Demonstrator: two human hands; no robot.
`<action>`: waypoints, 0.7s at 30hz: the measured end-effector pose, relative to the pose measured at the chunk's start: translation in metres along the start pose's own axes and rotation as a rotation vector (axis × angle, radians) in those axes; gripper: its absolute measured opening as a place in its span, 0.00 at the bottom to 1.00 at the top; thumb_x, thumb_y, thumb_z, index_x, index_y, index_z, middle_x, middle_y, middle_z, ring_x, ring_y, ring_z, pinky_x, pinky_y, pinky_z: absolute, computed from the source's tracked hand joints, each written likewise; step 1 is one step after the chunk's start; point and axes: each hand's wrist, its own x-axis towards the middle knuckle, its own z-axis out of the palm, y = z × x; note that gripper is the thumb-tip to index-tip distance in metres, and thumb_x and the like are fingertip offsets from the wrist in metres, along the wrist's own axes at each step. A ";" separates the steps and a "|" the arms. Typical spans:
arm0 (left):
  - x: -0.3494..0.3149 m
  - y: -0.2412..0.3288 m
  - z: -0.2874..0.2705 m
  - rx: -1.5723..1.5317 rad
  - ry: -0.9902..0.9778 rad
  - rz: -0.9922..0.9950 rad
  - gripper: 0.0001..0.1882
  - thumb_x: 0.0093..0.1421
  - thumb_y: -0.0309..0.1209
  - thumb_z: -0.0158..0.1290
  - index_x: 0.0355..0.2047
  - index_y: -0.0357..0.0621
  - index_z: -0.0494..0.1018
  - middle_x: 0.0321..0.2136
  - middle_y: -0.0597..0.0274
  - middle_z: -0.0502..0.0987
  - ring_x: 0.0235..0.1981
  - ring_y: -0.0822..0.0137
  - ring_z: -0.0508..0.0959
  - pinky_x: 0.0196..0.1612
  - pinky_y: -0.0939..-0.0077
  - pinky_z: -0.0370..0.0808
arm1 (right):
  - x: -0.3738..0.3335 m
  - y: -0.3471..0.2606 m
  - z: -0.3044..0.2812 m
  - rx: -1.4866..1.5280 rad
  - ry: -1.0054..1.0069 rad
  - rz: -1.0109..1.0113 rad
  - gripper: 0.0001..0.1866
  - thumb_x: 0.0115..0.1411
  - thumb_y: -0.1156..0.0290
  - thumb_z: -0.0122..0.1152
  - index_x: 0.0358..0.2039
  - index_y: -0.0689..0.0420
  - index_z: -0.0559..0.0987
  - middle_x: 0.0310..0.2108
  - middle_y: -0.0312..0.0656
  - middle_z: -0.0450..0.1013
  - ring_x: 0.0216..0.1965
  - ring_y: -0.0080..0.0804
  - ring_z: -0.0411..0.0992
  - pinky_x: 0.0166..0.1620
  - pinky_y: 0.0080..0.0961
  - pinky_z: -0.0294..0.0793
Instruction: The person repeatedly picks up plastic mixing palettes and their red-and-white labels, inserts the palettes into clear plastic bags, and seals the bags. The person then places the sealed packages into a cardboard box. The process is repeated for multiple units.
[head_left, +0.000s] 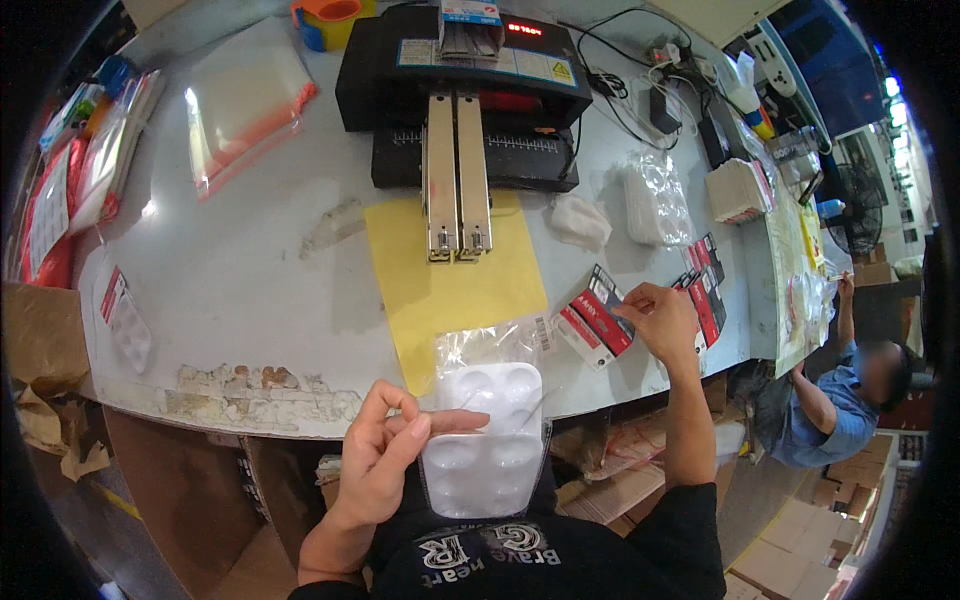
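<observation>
A white plastic palette with round wells (pixel 490 470), in a clear bag, extends over the table's front edge close to my body. My left hand (pixel 378 455) is at its left side, with the thumb and a finger lying across the middle of it. The fingers of my right hand (pixel 660 318) pinch the edge of a red, black and white header card (pixel 592 325) lying on the table. More such cards (pixel 708 295) are spread just beyond that hand. Partly under the bag is a yellow sheet (pixel 455 295).
A black machine (pixel 465 70) with two long metal arms (pixel 458 180) stands at the back. Clear bags (pixel 245 105) lie at the left, near a carded clear pack (pixel 127 325). Bagged white pieces (pixel 657 200) and cables are at the right. Another person (pixel 835 405) works beyond.
</observation>
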 end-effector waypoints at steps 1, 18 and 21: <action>-0.001 0.000 0.000 -0.011 0.008 0.014 0.05 0.66 0.27 0.40 0.34 0.43 0.56 0.38 0.29 0.76 0.42 0.52 0.79 0.50 0.65 0.72 | 0.000 0.001 0.001 -0.019 -0.015 0.051 0.21 0.42 0.53 0.72 0.30 0.57 0.82 0.29 0.43 0.77 0.29 0.42 0.75 0.36 0.35 0.73; 0.004 -0.012 0.006 0.052 -0.056 0.018 0.06 0.66 0.28 0.40 0.35 0.42 0.55 0.38 0.27 0.75 0.40 0.49 0.80 0.48 0.61 0.74 | -0.007 0.017 0.048 -0.054 0.027 -0.121 0.52 0.23 0.54 0.81 0.49 0.60 0.63 0.48 0.47 0.61 0.52 0.48 0.61 0.47 0.47 0.67; 0.004 -0.012 0.009 0.035 -0.062 0.029 0.06 0.67 0.28 0.41 0.35 0.42 0.55 0.39 0.27 0.75 0.41 0.49 0.80 0.48 0.61 0.74 | -0.017 0.011 0.051 -0.033 0.145 -0.152 0.48 0.27 0.58 0.80 0.48 0.59 0.64 0.48 0.47 0.61 0.52 0.47 0.61 0.48 0.46 0.64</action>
